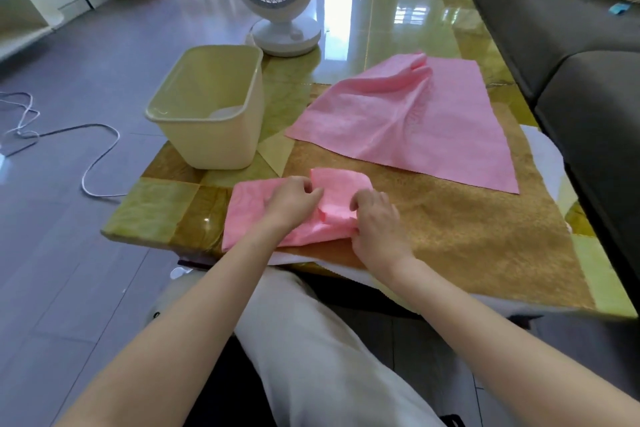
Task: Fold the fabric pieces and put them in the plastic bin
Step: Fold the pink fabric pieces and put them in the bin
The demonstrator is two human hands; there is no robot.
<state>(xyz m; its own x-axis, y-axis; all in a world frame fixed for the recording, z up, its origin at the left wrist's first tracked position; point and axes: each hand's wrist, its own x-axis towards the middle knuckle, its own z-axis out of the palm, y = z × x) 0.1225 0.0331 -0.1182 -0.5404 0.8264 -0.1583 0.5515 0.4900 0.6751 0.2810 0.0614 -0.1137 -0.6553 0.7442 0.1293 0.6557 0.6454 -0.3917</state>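
1. Pink and half-folded, the small fabric piece [249, 208] lies on the tabletop [450, 236] at its near edge, right under my hands. Its long axis runs roughly from 8 o'clock to 2 o'clock.
2. My left hand [294, 201] has its fingers curled onto the fold at the middle of the piece. My right hand [375, 222] grips the bunched right end, so both hands are holding cloth.
3. The plastic bin [207, 135] stands upright and open at about 11 o'clock from my hands, near but not touching the piece. My left hand is the nearer one to it, so I judge the drop-in will swing that way.
4. The larger pink fabric [415, 121] lies spread and rumpled at about 1 o'clock, not yet folded.
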